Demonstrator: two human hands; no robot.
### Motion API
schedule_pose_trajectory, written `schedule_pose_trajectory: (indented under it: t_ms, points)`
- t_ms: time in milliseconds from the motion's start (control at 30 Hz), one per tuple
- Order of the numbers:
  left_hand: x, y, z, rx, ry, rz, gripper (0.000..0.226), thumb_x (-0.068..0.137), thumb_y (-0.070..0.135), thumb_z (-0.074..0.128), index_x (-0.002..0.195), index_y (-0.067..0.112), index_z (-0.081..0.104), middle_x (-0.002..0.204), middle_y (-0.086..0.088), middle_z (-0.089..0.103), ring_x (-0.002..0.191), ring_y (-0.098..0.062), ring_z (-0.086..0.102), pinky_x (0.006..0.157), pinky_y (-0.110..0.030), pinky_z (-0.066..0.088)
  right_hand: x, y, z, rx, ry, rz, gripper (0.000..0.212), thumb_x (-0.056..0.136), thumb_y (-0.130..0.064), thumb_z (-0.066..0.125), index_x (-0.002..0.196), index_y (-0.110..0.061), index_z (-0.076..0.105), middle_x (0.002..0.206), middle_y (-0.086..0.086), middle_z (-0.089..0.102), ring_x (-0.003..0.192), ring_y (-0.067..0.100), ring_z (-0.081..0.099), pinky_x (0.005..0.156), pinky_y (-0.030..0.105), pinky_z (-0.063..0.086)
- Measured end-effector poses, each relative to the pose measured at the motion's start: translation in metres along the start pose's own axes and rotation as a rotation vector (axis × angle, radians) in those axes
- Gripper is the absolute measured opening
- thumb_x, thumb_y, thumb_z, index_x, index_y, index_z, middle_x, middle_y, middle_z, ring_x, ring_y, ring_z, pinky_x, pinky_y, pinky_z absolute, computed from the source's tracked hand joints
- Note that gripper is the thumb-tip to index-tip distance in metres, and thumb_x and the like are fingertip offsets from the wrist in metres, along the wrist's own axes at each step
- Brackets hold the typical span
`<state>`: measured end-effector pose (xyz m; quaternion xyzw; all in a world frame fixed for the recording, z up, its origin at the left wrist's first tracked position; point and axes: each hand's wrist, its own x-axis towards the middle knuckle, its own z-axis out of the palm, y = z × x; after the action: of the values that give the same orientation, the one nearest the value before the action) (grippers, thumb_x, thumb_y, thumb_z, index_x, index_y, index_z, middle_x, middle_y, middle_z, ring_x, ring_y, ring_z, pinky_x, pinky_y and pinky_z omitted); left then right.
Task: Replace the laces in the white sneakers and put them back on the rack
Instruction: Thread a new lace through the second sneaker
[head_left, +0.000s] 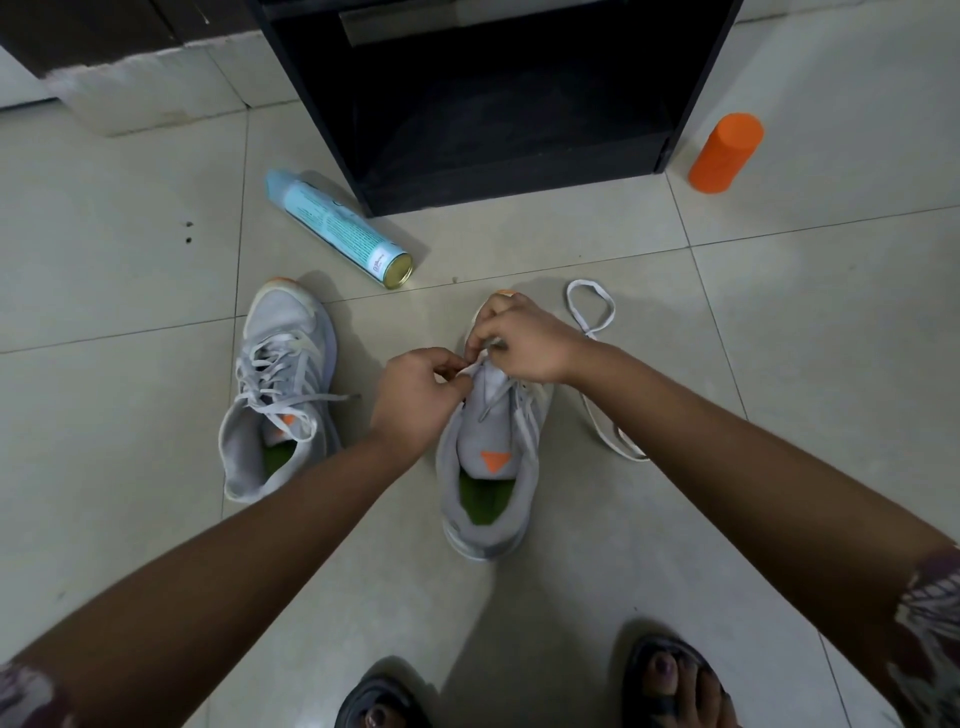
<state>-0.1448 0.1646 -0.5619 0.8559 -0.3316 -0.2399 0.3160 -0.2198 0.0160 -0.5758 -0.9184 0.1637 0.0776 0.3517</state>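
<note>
Forearms (234, 540); left hand (415, 397), right hand (527, 340) on lace (474, 368)

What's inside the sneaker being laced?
A green insole shows in the heel opening of the sneaker. Further forward, the tongue, plus left hand and right hand pinching the lace, cover the rest.

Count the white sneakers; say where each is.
2. The left sneaker stands laced on the floor. The right sneaker is at centre, left hand and right hand pinching its lace. The rack's upper shelves are out of view.
</note>
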Motion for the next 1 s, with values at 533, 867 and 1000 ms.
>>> schedule_pose_trajectory:
  t_ms: [533, 867, 1000]
  points:
    - [0.001, -0.005, 0.005, -0.115, 0.001, -0.040, 0.013, 0.085, 0.012, 0.065, 0.093, 0.012, 0.076, 0.083, 0.000, 0.070, 0.078, -0.008, 0.062, 0.070, -0.008, 0.041, -0.027, -0.008, 0.008, -0.202, 0.347, -0.011, 0.025, 0.076, -0.016, 0.059, 0.094, -0.023, 0.074, 0.106, 0.004, 0.057, 0.105, 0.030, 0.049, 0.084, 0.037, 0.042]
    - [-0.001, -0.003, 0.005, -0.400, -0.054, -0.310, 0.017, 0.081, 0.003, 0.066, 0.075, 0.016, 0.075, 0.071, -0.001, 0.070, 0.072, -0.018, 0.063, 0.072, -0.033, 0.049, -0.033, -0.034, 0.022, -0.479, 0.262, 0.196, 0.028, 0.086, -0.030, 0.052, 0.099, -0.015, 0.071, 0.105, 0.007, 0.061, 0.109, 0.030, 0.048, 0.081, 0.036, 0.032]
    - [-0.005, -0.002, 0.004, -0.436, -0.041, -0.397, 0.019, 0.081, 0.005, 0.066, 0.067, 0.017, 0.070, 0.065, -0.003, 0.065, 0.070, -0.021, 0.061, 0.068, -0.031, 0.046, -0.056, -0.057, 0.014, -0.484, 0.145, 0.166, 0.016, 0.087, -0.021, 0.049, 0.094, -0.015, 0.062, 0.102, 0.008, 0.063, 0.101, 0.029, 0.056, 0.073, 0.033, 0.035]
